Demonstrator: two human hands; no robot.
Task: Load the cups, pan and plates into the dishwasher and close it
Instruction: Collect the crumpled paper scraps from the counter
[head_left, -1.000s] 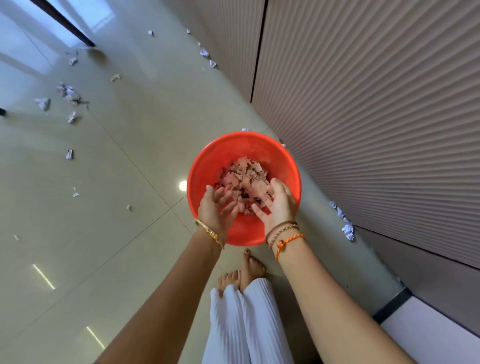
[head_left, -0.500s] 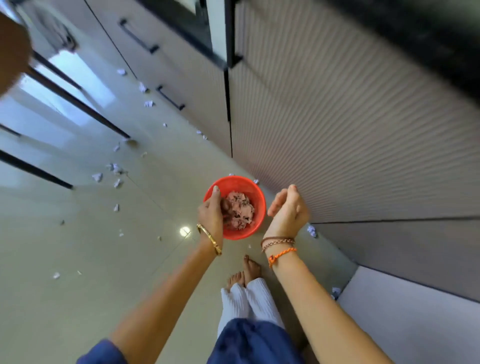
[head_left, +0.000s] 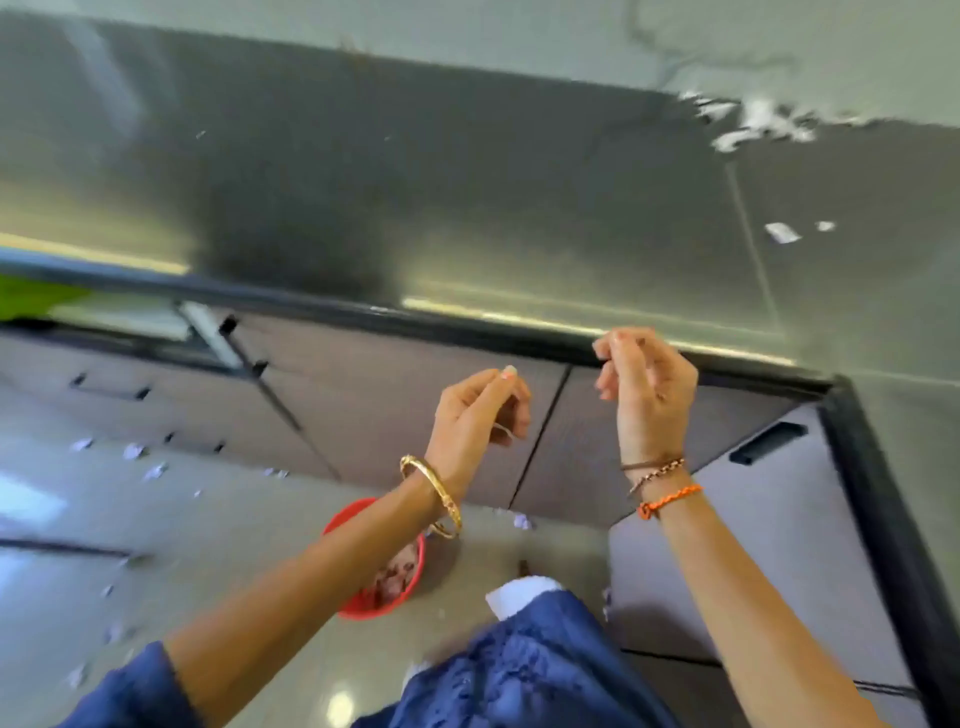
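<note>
At the worktop edge, left hand and right hand loosely curled, grip empty; red bowl near feet risks a kick.

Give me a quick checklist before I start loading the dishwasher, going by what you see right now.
1. Left hand free: ok, fingers loosely curled, apparently holding nothing.
2. Right hand free: ok, looks the same.
3. Cups, pan and plates located: not ok, none in view.
4. Dishwasher found and open: cannot tell, only shut cabinet fronts show.
5. Floor underfoot clear: not ok, red bowl and paper scraps lie there.
</note>
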